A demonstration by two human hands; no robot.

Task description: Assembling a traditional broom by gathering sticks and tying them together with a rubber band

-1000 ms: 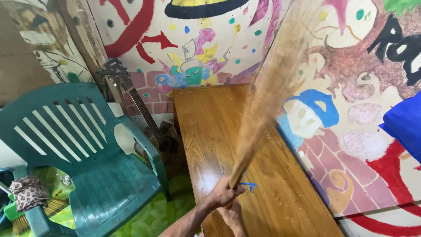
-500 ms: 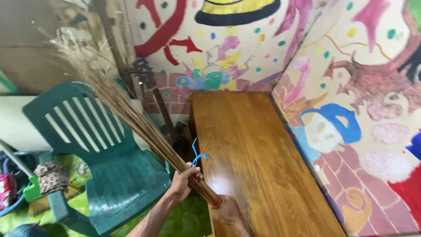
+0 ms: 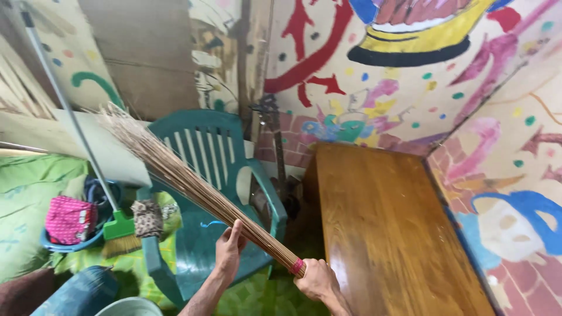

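Swinging the stick broom (image 3: 193,181): our right hand (image 3: 316,281) fists its bound end, left hand (image 3: 229,253) wraps mid-shaft; next, lower bristles toward the green chair (image 3: 216,193).

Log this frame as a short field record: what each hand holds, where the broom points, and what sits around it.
Left hand: grips the stick broom partway up the bundle
Right hand: holds the bound end, by the pink tie
Broom direction: tips slant up to the left, above the green plastic chair
Right of the chair: wooden table against the painted wall
Left side: green-headed broom and a pink bag in a blue basin
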